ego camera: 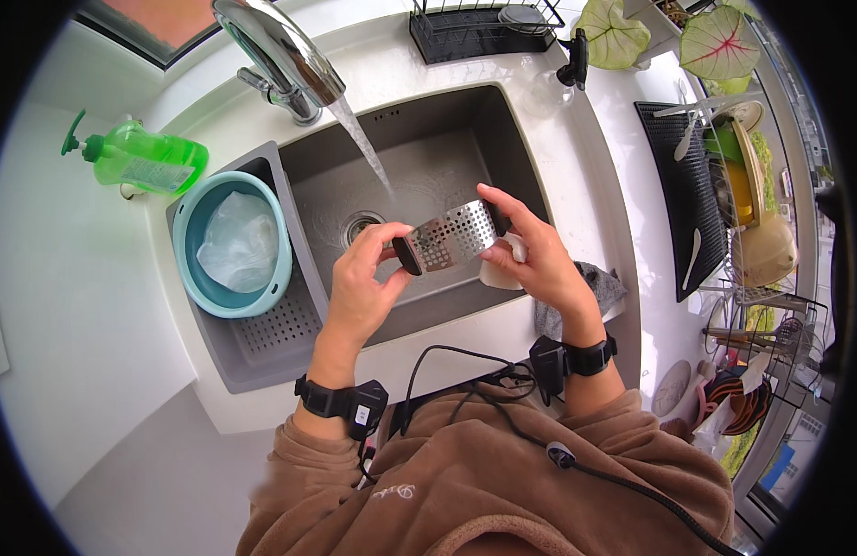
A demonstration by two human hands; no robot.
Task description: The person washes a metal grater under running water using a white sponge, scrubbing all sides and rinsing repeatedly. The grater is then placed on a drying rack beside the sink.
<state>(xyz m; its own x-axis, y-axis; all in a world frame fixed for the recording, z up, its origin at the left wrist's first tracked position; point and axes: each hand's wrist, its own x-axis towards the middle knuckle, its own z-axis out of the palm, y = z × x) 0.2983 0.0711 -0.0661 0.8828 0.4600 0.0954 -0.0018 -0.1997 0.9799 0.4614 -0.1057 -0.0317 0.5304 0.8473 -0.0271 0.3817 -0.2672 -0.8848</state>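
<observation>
Over the sink, a garlic rocker press [452, 236] of curved, perforated steel with black end grips spans both hands. My left hand [369, 278] pinches its left end between thumb and fingers. At the other end, my right hand [539, 257] holds the black grip and also keeps a white sponge or folded cloth [501, 274] against the palm. Water [362, 146] runs from the chrome faucet [282, 59] into the grey sink basin [428, 163], to the left of the press and not on it. The drain [362, 226] is partly behind my left hand.
Left of the basin, a blue tub [181, 243] with a clear plastic bag [239, 240] sits on a grey drain tray [261, 354]. Nearby is a green soap bottle [150, 156]. A spray bottle [550, 90], grey cloth [598, 285] and dish rack [748, 278] are to the right.
</observation>
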